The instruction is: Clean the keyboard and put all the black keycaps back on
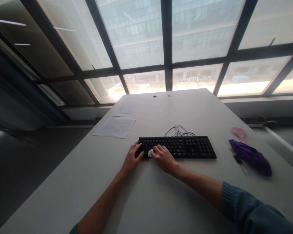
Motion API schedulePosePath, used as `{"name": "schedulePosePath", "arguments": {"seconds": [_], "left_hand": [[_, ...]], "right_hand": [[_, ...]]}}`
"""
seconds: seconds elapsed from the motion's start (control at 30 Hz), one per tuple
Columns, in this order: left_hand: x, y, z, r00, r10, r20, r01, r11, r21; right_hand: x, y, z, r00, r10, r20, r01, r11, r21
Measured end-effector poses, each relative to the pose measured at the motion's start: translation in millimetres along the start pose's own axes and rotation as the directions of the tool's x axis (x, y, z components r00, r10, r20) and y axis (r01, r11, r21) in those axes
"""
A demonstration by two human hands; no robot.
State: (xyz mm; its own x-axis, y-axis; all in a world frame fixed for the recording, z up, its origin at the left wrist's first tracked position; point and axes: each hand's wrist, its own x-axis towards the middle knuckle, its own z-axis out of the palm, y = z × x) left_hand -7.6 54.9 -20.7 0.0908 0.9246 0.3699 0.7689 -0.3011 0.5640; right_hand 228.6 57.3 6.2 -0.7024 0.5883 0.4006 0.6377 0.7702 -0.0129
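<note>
A black keyboard lies flat on the white table, its long side towards me. My left hand rests at the keyboard's left end, with thumb and fingers apart around that edge. Over the left part of the keys, my right hand is closed on a small crumpled white wipe, which pokes out past the fingertips. The wipe meets the lower rows of keys. Whether it is cloth or paper I cannot tell. Behind the keyboard its thin black cable lies in loose loops.
Printed sheets lie on the table at the left. To the right are a pink hairbrush, a purple cloth bundle and a small black-and-metal item. Large windows stand beyond the table's far edge.
</note>
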Motion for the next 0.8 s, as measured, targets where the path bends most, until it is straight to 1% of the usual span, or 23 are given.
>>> {"name": "schedulePosePath", "arguments": {"seconds": [0.23,0.37,0.53,0.67,0.8], "left_hand": [[-2,4,-0.2,0.999,-0.032,0.005,0.032,0.999,-0.028],[-2,3,0.1,0.999,-0.037,0.011,0.038,0.999,-0.037],[-2,0,-0.2,0.999,-0.038,0.015,0.039,0.999,-0.027],[-2,1,-0.1,0.999,-0.039,0.015,0.039,0.999,-0.025],[-2,1,0.6,1.000,-0.026,0.014,0.026,1.000,-0.017]], "right_hand": [[-26,17,-13,0.999,0.034,0.014,-0.034,0.999,-0.001],[-37,26,-17,0.996,0.088,-0.003,-0.088,0.996,0.025],[-47,28,-5,0.984,0.141,-0.109,-0.132,0.987,0.089],[-44,19,9,0.980,0.183,-0.082,-0.174,0.979,0.107],[-24,5,17,0.978,0.203,-0.047,-0.192,0.965,0.177]]}}
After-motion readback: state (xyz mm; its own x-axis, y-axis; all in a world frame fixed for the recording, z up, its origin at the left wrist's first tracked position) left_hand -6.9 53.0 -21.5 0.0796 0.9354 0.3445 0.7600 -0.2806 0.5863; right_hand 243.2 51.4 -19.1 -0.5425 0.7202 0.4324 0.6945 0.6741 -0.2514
